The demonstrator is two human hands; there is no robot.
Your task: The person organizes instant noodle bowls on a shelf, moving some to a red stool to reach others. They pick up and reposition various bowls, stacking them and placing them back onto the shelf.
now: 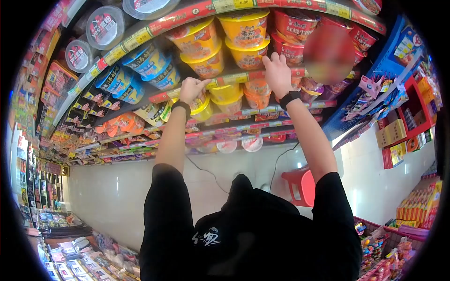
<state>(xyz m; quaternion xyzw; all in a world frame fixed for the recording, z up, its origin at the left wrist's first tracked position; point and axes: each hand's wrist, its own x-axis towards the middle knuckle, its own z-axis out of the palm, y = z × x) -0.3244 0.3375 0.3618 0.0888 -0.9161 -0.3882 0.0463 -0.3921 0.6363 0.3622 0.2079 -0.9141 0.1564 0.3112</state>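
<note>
My left hand (192, 90) is closed at the red-and-yellow price-label strip (229, 79) along a shelf's front edge, its thumb lying along the strip. My right hand (278, 74) bends over the same strip further right, fingers curled and pointing at the shelf; its thumb is hidden. Behind the strip, stacked yellow noodle tubs (245, 35) stand closest to the right fingertips. Another yellow stack (199, 44) is above my left hand. Red noodle tubs (293, 28) sit just right of the right hand. Below the strip are more yellow tubs (226, 98) and orange tubs (257, 93).
Blue noodle tubs (152, 65) fill the shelf to the left. Clear-lidded bowls (104, 28) are on the shelf above. A blurred red round shape (330, 54) covers part of the right side. A red stool (304, 186) and a dark cable (206, 171) are on the floor.
</note>
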